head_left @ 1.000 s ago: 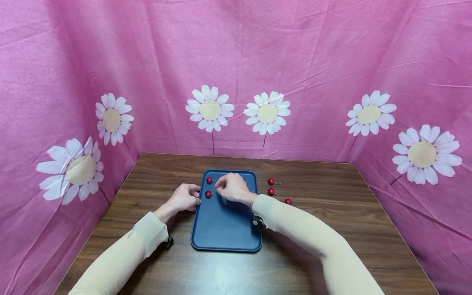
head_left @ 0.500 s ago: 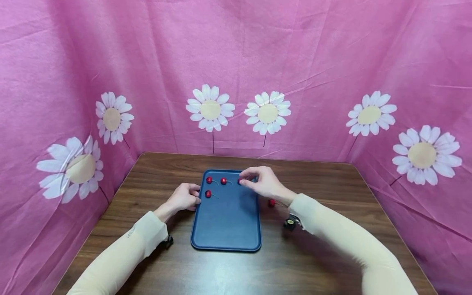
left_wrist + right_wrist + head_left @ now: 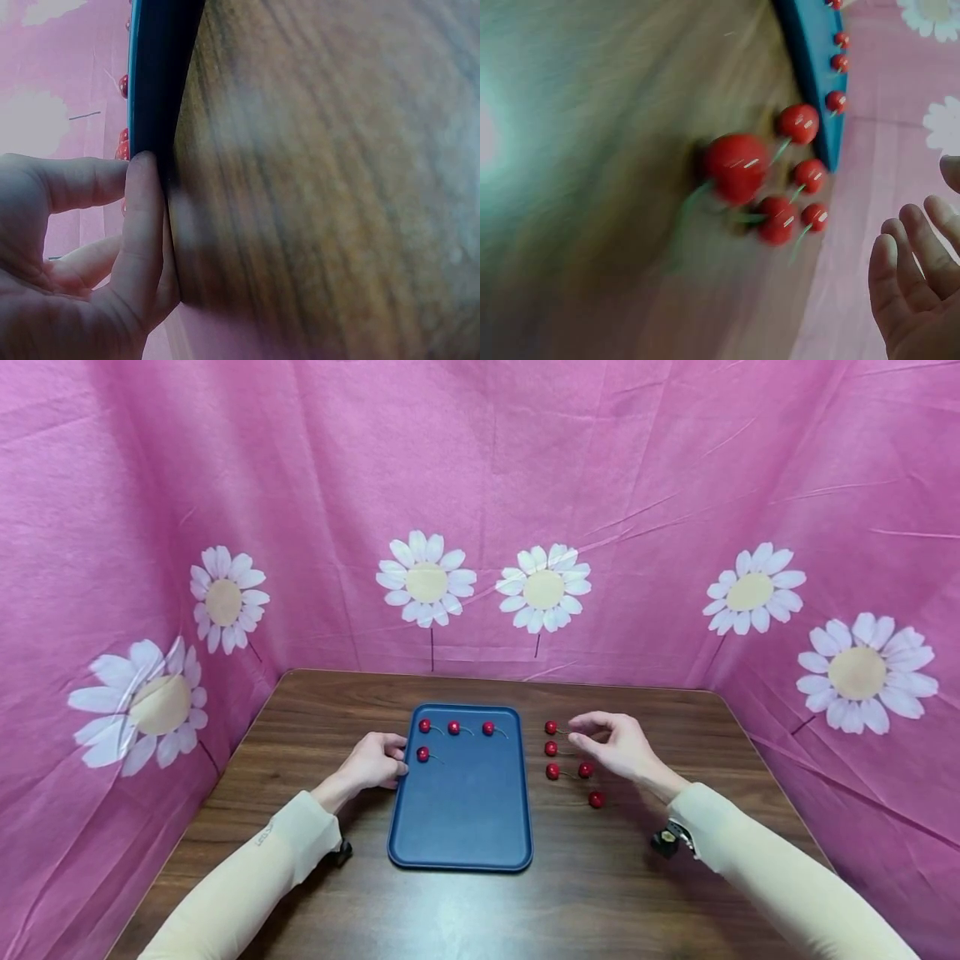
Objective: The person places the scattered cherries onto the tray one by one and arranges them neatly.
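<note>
My left hand rests at the left edge of a blue tray; in the left wrist view its fingers touch the rim. Several red cherries with stems lie on the tray: three in a row along the far end, with the middle one among them, and one cherry below the left one. My right hand hovers right of the tray, thumb and forefinger apart beside the stem of a cherry on the table. In the right wrist view, nothing shows between that hand's fingers.
Several more cherries lie on the wooden table between tray and right hand, including a cherry nearest the front. A pink cloth with printed daisies hangs behind and along both sides of the table.
My right hand has moved rightward from over the tray to the cherries on the table, uncovering cherries in the tray's far row. The left hand has stayed at the tray edge.
</note>
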The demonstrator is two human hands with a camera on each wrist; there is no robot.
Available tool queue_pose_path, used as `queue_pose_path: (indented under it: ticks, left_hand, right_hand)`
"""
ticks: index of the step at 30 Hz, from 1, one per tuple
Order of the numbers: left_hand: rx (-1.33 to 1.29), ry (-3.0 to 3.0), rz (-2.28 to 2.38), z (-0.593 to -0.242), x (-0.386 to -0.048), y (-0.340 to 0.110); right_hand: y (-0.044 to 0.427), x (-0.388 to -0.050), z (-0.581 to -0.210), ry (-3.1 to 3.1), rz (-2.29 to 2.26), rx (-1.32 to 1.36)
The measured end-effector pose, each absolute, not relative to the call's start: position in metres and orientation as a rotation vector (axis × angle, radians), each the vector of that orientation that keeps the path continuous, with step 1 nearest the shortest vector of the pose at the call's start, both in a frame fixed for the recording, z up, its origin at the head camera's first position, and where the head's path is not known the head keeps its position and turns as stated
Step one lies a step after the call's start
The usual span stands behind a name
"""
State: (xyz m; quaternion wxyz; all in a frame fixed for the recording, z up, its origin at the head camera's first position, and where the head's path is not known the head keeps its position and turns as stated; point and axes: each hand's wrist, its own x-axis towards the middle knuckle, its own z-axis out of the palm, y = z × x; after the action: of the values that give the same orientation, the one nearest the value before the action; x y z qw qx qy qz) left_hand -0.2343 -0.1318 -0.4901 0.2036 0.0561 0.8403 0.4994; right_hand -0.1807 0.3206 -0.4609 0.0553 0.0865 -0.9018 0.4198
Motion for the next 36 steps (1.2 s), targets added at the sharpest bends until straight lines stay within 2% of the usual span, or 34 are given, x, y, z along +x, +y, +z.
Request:
queue_pose_path:
  ticks: [7, 15, 36]
  left_hand:
    - [0.167, 2.352, 1.383, -0.490, -0.233, -0.133]
    - [0.161, 2.350, 1.384, -0.490, -0.233, -0.132]
    - [0.149, 2.343, 1.383, -0.490, -0.232, -0.132]
  right_hand:
    - [0.340, -0.159, -0.478, -2.773, 1.248, 0.171]
    - [0.353, -0.150, -0.496, -2.847, 1.100, 0.094]
    - [0.360, -0.157, -0.504, -2.923, 0.768, 0.146]
